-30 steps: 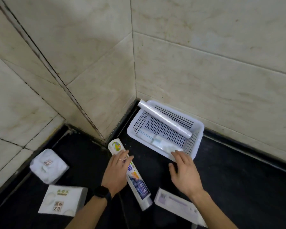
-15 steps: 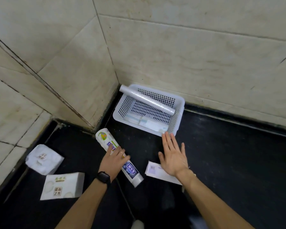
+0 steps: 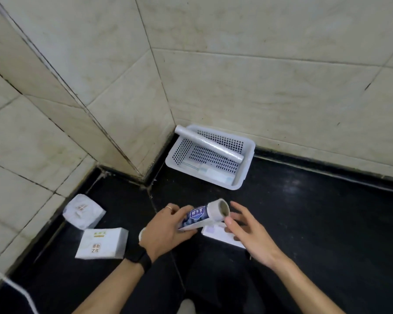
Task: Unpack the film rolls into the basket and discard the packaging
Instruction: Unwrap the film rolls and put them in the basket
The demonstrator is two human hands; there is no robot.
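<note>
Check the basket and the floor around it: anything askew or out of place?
One thing: the bare film roll lies diagonally, its far end propped on the basket rim at the corner, not flat inside. Two tissue packs lie loose on the floor.

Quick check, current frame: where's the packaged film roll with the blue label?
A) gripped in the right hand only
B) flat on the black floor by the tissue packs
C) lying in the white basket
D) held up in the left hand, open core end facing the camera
D: the left hand is wrapped around the packaged film roll, lifted off the floor, while the right hand hangs open beside its core end.
</note>
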